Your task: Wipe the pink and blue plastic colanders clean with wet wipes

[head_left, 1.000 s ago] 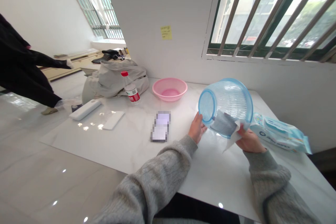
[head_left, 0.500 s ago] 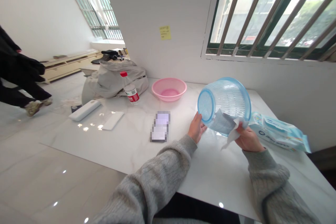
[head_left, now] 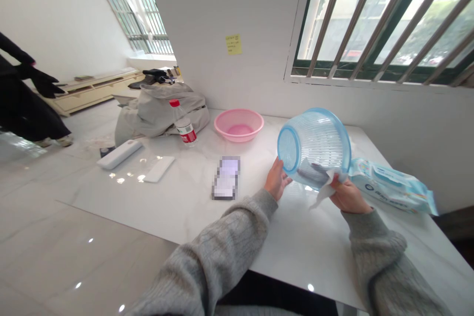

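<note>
A blue slotted plastic basket point(head_left: 318, 136) is held up tilted on its side above the table, its round base turned to the left. My left hand point(head_left: 276, 180) grips the basket by the edge of its base, thumb on the near side. At the rim, my right hand point(head_left: 350, 195) is closed on a white wet wipe point(head_left: 323, 191), pressing it against the basket's lower right side. Part of the wipe hangs down below the rim. The fingers of my right hand are partly hidden by the wipe and the basket.
On the white table point(head_left: 281, 242) lie a wet-wipe pack point(head_left: 392, 187) at right and a blurred phone point(head_left: 226, 177). Behind are a pink basin point(head_left: 239, 126), a red-capped bottle point(head_left: 183, 123) and a grey cloth bag point(head_left: 148, 111). White boxes point(head_left: 120, 154) lie left; a person point(head_left: 25, 94) stands beyond.
The basket has shifted slightly left, and my right hand with the wipe has moved a little left along its rim. The person at far left has changed stance.
</note>
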Motion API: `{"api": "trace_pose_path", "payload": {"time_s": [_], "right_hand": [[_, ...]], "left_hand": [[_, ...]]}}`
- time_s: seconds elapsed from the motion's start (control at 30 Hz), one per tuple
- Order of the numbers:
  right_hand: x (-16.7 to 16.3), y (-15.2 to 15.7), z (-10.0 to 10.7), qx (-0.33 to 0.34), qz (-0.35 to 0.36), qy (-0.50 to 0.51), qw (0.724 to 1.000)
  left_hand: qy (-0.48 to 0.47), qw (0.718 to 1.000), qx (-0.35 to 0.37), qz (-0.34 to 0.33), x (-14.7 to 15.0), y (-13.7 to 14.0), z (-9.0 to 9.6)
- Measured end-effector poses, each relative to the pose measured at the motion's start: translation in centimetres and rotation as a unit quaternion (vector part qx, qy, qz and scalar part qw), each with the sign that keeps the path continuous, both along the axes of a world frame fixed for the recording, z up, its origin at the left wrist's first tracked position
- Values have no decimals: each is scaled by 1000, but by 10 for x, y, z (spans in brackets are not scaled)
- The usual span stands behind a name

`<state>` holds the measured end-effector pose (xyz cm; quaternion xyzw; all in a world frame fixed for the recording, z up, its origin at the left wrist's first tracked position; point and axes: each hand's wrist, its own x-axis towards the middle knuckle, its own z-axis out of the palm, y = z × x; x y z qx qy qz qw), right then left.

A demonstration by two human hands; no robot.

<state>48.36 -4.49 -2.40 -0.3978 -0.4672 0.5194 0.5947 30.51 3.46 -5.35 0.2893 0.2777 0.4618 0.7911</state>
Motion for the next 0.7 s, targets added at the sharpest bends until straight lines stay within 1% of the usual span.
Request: {"api": "trace_pose_path", "payload": {"time_s": [0.23, 0.37, 0.53, 0.7], "right_hand": [[10, -3, 3, -31, -33, -21, 999], [16, -3, 5, -37, -49, -15, 998], [13, -2, 7, -19, -107, 4, 994], [10, -1, 11, 1, -111, 10, 994]], "left_hand": [[-2, 1000, 10, -19, 1, -4, -1], [-5, 1000, 10, -15, 3, -6, -2], [-3, 1000, 17, -14, 3, -6, -4], [1, 1000, 6, -9, 3, -6, -1]]}}
